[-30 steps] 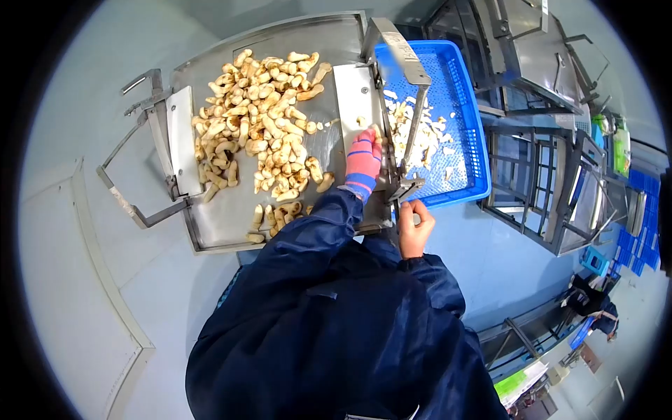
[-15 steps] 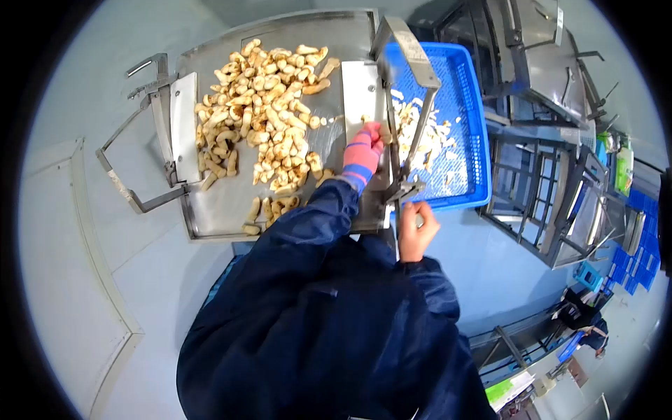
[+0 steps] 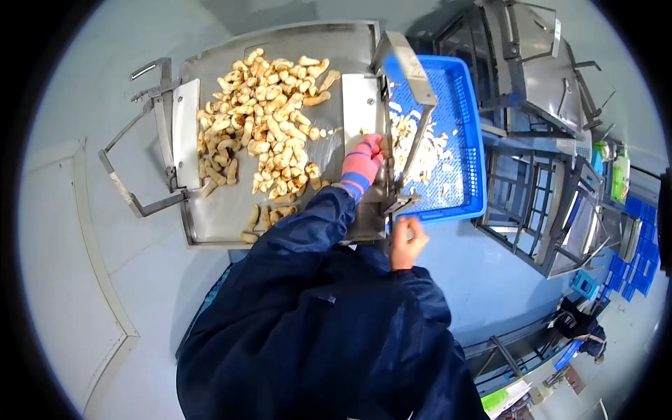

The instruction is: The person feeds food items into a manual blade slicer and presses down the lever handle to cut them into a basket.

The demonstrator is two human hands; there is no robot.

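Note:
My left hand (image 3: 362, 162), in a pink glove with blue stripes, lies on the white board (image 3: 360, 94) at the tray's right side. Its fingers are closed on what looks like a mushroom, mostly hidden under them, right beside the blade bar of a metal cutter (image 3: 414, 148). My bare right hand (image 3: 407, 243) is curled into a fist at the cutter's near end, around its handle, which the fingers cover. Many pale, brown-marked mushrooms (image 3: 269, 129) are heaped on the steel tray (image 3: 210, 224). Cut white pieces (image 3: 420, 143) lie in the blue basket (image 3: 458, 189) beyond the cutter.
A second cutter (image 3: 164, 126), with its own white board, is mounted on the tray's left side. Steel racks (image 3: 532, 189) stand on the right, with blue crates (image 3: 633, 245) further off. Another person (image 3: 584, 325) is at the lower right.
The view has shifted, so the tray and basket sit lower. My right hand and the cutter's bar have moved slightly left. My left hand stays at the blade.

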